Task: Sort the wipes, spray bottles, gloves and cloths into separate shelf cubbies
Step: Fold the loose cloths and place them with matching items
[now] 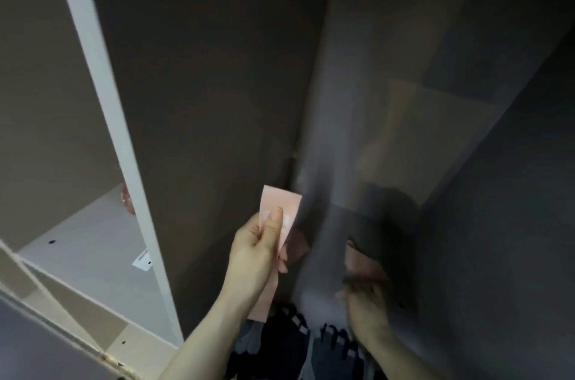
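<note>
Both hands are reaching into a dim shelf cubby in the head view. Left hand (255, 252) is gripping a pale pink pack (281, 214), likely wipes, with the thumb pressing across its front and the fingers curling behind it; the pack is standing upright just in front of the cubby's back corner (294, 158), its top edge pointing up toward that corner and its lower end showing below the wrist. Right hand (364, 295) is smeared by motion blur to the right of the pink pack, low against the grey back panel (389, 68); a pinkish shape (361, 261) is showing just above its fingers, but whether the hand is gripping it cannot be told. A white divider (102, 93) is running diagonally to the left of the pink pack, and beyond it a neighbouring cubby floor (81, 242) is carrying a small white label (142, 260), with a reddish round item (127, 200) peeking out from behind the divider. Below the pink pack, dark striped clothing (295, 342) is filling the bottom edge between the two forearms.
</note>
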### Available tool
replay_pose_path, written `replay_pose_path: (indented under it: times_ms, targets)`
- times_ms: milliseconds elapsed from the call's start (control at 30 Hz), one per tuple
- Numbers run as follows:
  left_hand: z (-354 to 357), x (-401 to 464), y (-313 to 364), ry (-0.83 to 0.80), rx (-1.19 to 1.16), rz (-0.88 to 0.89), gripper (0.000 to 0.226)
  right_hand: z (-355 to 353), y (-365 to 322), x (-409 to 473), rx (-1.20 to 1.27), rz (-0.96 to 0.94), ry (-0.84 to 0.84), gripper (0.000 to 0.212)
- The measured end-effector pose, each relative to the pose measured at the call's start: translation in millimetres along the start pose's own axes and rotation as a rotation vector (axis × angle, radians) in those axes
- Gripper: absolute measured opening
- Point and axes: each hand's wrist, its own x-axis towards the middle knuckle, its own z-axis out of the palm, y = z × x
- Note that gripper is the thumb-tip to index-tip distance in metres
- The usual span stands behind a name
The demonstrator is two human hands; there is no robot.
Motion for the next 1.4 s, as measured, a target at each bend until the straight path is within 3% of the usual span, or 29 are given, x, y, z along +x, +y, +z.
replay_pose_path:
  times_ms: [33, 100, 167, 233, 300, 467, 667, 800, 933, 1067, 1400]
  targets:
    - [-2, 1, 0, 0.004, 0.016, 0.02, 0.036, 1, 10, 5, -0.071, -0.022, 0.017, 0.035]
    - [-5, 3, 1, -0.005, 0.033, 0.054, 0.034, -6, 0, 8, -0.106, 0.162, 0.002, 0.036]
    - [-6, 5, 5, -0.025, 0.036, 0.055, 0.035, -20, -16, 10, 0.116, 0.229, 0.056, 0.032]
    - [-9, 6, 6, -0.044, 0.031, 0.033, 0.036, -38, -39, -1, 0.305, 0.242, 0.134, 0.013]
    - [-13, 5, 6, -0.062, 0.029, 0.006, 0.035, -51, -57, -10, 0.393, 0.263, 0.215, 0.019]
    - [-21, 4, 11, -0.148, 0.073, -0.054, 0.033, -76, -91, -35, 0.689, 0.113, 0.197, 0.011]
    - [-22, 4, 31, -0.276, 0.038, -0.115, 0.034, -115, -157, -70, 0.951, -0.033, 0.034, 0.027]
    - [-20, 0, 46, -0.402, -0.114, -0.183, 0.031, -139, -206, -105, 1.057, -0.082, -0.166, 0.012]
    - [-19, -6, 61, -0.541, -0.217, -0.259, 0.032, -152, -241, -132, 1.089, -0.186, -0.333, 0.013]
    - [-25, -10, 71, -0.562, -0.234, -0.217, 0.04, -154, -262, -152, 1.163, -0.264, -0.47, 0.009]
    - [-43, -25, 88, -0.551, -0.25, -0.099, 0.035, -142, -279, -171, 1.217, -0.329, -0.433, 0.025]
